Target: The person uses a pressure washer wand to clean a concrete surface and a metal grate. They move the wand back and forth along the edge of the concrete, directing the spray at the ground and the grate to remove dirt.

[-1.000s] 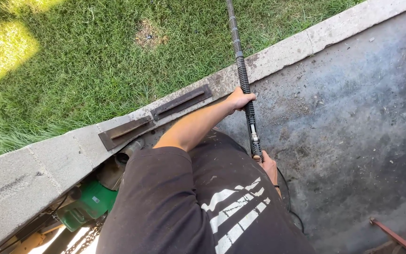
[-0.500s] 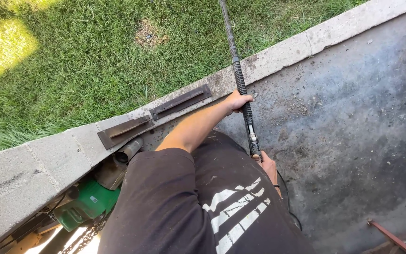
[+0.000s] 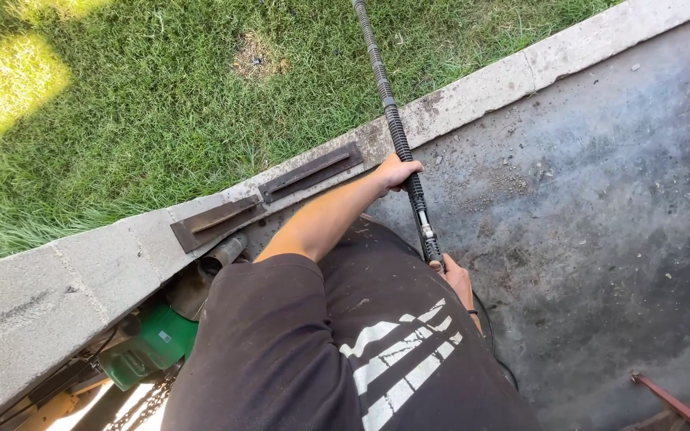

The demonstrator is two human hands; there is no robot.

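The left hand (image 3: pixel 399 172) is wrapped around the long black wand (image 3: pixel 393 128). The right hand (image 3: pixel 457 279) seems to grip its lower end. It looks stiff and a bit heavy.

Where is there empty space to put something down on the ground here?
The dark concrete floor right of the black hose is bare, bordered by the pale curb. The grass beyond is open. It is crowded lower left around the green machine and metal strips.

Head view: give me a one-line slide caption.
Both hands, left above right, grip a black ribbed hose stretched over a concrete curb toward grass.
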